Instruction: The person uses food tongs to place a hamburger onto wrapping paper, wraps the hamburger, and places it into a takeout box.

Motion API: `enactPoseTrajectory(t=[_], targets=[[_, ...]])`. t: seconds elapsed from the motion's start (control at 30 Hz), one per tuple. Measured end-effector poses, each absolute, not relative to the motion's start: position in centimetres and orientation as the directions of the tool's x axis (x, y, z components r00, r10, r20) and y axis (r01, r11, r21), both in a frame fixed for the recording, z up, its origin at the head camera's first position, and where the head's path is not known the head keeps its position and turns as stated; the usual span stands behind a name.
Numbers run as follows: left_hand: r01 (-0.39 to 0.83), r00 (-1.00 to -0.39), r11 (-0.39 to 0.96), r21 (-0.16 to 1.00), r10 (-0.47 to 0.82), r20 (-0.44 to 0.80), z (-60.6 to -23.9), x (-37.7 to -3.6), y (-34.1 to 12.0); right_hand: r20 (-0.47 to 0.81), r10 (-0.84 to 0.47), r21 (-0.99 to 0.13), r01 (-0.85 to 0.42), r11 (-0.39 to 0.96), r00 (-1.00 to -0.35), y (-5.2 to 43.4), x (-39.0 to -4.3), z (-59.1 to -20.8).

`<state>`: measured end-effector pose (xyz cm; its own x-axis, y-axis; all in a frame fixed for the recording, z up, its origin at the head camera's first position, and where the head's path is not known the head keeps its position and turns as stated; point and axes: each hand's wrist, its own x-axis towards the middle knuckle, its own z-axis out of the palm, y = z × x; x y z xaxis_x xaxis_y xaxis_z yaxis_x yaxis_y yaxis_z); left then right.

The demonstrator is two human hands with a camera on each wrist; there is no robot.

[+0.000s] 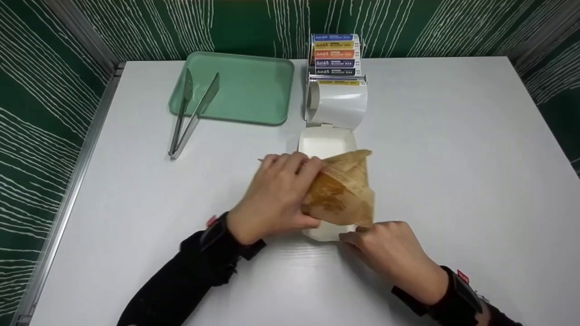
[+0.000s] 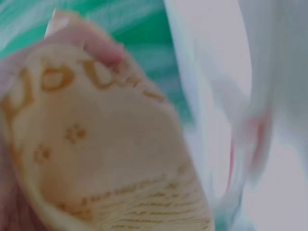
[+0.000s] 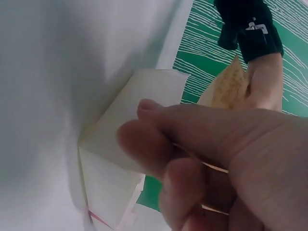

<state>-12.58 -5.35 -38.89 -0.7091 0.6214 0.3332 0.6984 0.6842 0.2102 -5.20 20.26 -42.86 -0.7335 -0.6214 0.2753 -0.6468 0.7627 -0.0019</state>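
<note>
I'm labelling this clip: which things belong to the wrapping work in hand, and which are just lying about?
In use: left hand and right hand holding brown paper wrap over white box.
Lying about: tongs, green tray, label dispenser.

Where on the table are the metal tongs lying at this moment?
In the head view the tongs lie at far left, tips resting on the green tray and handle end on the white table, apart from both hands.

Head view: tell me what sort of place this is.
Probably a staged food-packing station: a white table with a green tray, metal tongs, and an open white takeaway box lined with brown paper.
</note>
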Motion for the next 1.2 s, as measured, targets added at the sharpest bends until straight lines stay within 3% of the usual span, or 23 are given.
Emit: enactPoseTrajectory(t=[0.23, 0.43, 0.57, 0.7, 0.87, 1.1, 1.2], targets=[[0.7, -0.709, 0.708, 0.095, 0.673, 0.21, -42.8, -12.9, -1.0, 0.199, -0.646, -0.087, -0.67, 0.737, -0.737, 20.8, -4.2, -42.7], [0.711, -0.698, 0.697, 0.094, 0.684, 0.21, -43.8, -12.8, -1.0, 0.201, -0.641, -0.332, -0.667, 0.667, -0.741, 22.9, -4.8, -40.9], [0.712, -0.697, 0.697, 0.086, 0.685, 0.212, -44.1, -12.8, -1.1, 0.303, -0.488, -0.486, -0.573, 0.66, -0.819, 24.5, -7.5, -39.8], [0.713, -0.693, 0.697, 0.077, 0.685, 0.223, -44.4, -12.7, -1.1, 0.314, -0.314, -0.508, -0.438, 0.741, -0.896, 25.3, -11.3, -40.8], [0.714, -0.694, 0.698, 0.06, 0.692, 0.2, -44.6, -12.7, -1.0, 0.154, -0.294, -0.567, -0.328, 0.756, -0.943, 24.6, -14.2, -42.9], [0.709, -0.696, 0.704, 0.038, 0.69, 0.197, -44.5, -12.7, -1.1, 0.247, -0.283, -0.612, -0.375, 0.697, -0.927, 23.2, -14.9, -43.9], [0.71, -0.693, 0.703, 0.031, 0.691, 0.203, -44.6, -12.7, -1.2, 0.227, -0.307, -0.633, -0.379, 0.675, -0.924, 22.6, -14.9, -43.9]])
